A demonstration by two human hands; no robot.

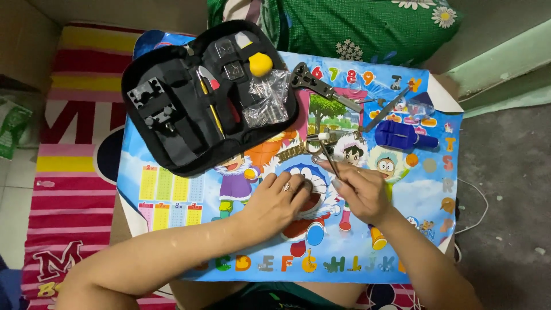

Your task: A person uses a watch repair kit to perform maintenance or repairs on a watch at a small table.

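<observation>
The watch [310, 148], with its gold-coloured metal band, lies just above the centre of the frame on a bright cartoon mat [402, 229] spread over the tabletop. The right hand [360, 192] has its fingers closed around a thin dark tool [328, 158] whose tip reaches the watch; the left hand [275, 202] rests flat beside it, fingers loose and holding nothing. The watch looks small, stiff and light, with a slippery polished case and a glass that would likely scratch, so the band near the case seems the safest hold. An open black tool case [195, 97] sits at upper left, a blue band holder [402, 136] at right.
</observation>
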